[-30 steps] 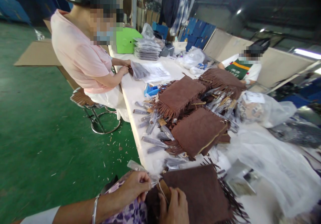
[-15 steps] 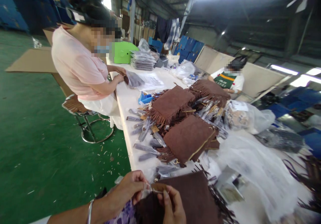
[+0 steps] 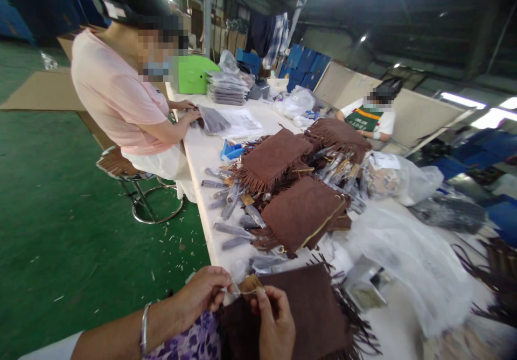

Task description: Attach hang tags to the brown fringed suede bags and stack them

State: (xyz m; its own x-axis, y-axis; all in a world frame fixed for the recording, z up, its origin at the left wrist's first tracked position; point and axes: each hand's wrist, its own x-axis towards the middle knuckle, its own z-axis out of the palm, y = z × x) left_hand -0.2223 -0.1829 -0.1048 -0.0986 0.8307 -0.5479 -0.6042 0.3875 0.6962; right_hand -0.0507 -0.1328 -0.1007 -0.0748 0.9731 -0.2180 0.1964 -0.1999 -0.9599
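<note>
A brown fringed bag (image 3: pixel 311 309) lies flat at the near end of the table, beneath my hands. My right hand (image 3: pixel 274 319) is closed in a pinch on a small tan hang tag (image 3: pixel 250 283) above the bag's left part. Just left of it, my left hand (image 3: pixel 205 291), with a silver bangle at the wrist, pinches a bit of clear plastic (image 3: pixel 235 289). A thin pale strand runs between the tag and the plastic; where it ends is too small to make out.
More brown fringed bags (image 3: pixel 305 212) with plastic-wrapped straps are heaped ahead on the white table (image 3: pixel 202 188). Clear plastic sheeting (image 3: pixel 412 263) and a wrapped bundle (image 3: pixel 383 174) lie at right. One co-worker (image 3: pixel 121 91) stands left, another (image 3: pixel 367 118) sits beyond the heap.
My hands have drawn slightly apart, and the tan tag now stands more upright between them. The view has tilted down a little. At left, the co-worker's hands have moved slightly over a plastic-covered item.
</note>
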